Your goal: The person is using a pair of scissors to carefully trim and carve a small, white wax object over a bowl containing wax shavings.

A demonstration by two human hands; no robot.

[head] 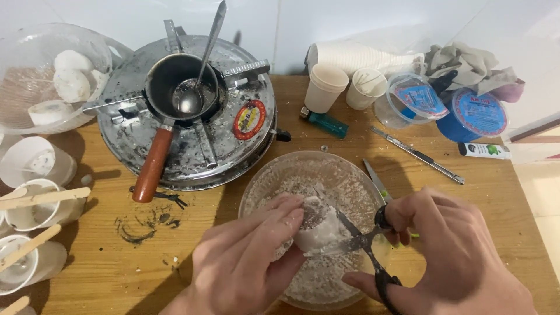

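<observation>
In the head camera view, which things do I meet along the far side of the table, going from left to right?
Clear bowl → round metal stove with a small pan → green lighter → paper cups → blue-lidded tubs → white tube.

A round red-and-yellow sticker (249,119) sits on the steel stove's top, right of the pan. At the table's far right edge, two round tubs carry blue-and-red printed lids (415,98), the clear one (388,111) beside a solid blue one (473,116). Just below lies a small white tube (484,150) with green markings.
</observation>
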